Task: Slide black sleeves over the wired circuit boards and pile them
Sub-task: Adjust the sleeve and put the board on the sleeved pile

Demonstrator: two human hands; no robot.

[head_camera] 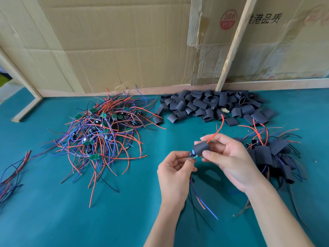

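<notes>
While the tabletop [53, 211] carries bare boards at its far left and finished units at its right edge, the right hand [229, 157] pinches a black sleeve [202, 148]; its axis points down-left toward the circuit board [192, 155], pinched by the left hand [175, 168].

- Counter [53, 211]: teal cloth, matt and felt-like.
- Sleeves [210, 106]: matt black, smooth tubing.
- Wires [99, 139]: smooth plastic insulation, red, blue, black.
- Backing [124, 41]: creased brown cardboard.
- Frame [231, 43]: bare pale wood.
</notes>
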